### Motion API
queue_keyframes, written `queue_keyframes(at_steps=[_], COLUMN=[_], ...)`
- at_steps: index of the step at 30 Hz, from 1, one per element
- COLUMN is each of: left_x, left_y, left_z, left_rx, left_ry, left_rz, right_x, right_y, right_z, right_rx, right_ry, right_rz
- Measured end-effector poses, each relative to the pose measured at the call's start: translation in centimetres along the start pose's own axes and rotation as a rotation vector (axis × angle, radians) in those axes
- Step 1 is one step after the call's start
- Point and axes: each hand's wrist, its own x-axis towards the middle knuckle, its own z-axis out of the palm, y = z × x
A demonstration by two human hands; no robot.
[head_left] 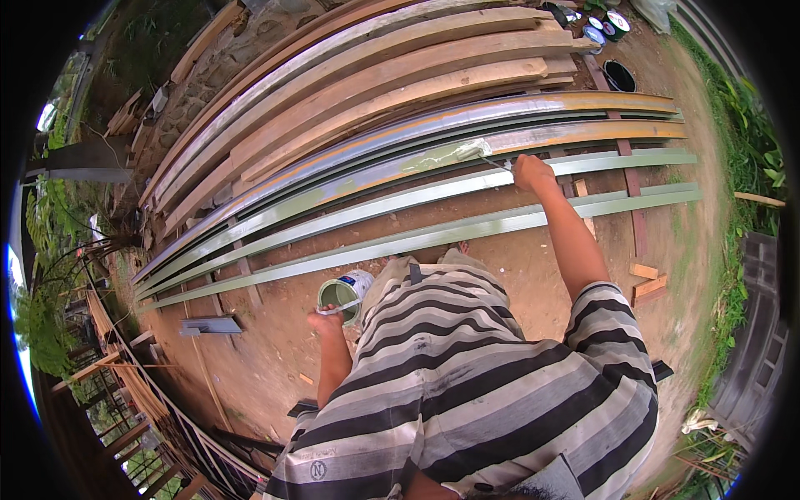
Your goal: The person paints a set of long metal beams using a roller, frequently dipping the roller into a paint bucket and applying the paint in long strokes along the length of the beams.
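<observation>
My right hand (533,172) is closed around the handle of a small paint roller (473,150). Its paint-wet sleeve rests on a long metal beam (575,133), where pale green paint lies in thick streaks left of the roller; bare grey and orange-brown metal shows to the right. Down by my left side, my left hand (326,320) grips the handle of a paint bucket (357,286), white outside and green within. Nearer me run two green-coated beams, the closer one (400,236) just beyond my feet. Another grey-and-orange beam (533,106) lies on the far side.
Long wooden planks (400,62) are stacked behind the beams. Paint cans (615,25) and a black bucket (618,77) stand at the far right. Cross supports (631,192) hold up the beams. Short wood offcuts (648,287) and a grey metal piece (210,325) lie on the dirt.
</observation>
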Motion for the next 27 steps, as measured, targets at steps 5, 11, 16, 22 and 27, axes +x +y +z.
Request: queue_keyframes(at_steps=[5, 11, 16, 22, 27], left_x=[-1.1, -2.7, -5.8, -6.5, -7.3], left_y=[0.2, 0.8, -0.7, -2.2, -2.7], left_z=[2.8, 5.0, 10.0, 15.7, 19.6], left_rx=[0.103, 0.220, 0.291, 0.323, 0.381], left_ry=[-0.114, -0.301, -0.397, -0.510, -0.530], left_rz=[-0.035, -0.041, -0.058, -0.037, -0.064], right_x=[-0.1, -4.2, -10.2, -21.0, -27.0], right_y=[-0.1, 2.3, 4.9, 0.1, -3.2], right_z=[2.0, -2.4, -6.7, -13.4, -16.4], right_rx=[0.013, 0.073, 0.117, 0.033, 0.026], right_ry=[0.096, 0.131, 0.236, 0.294, 0.197], right_rz=[-0.010, -0.062, -0.237, -0.391, -0.471])
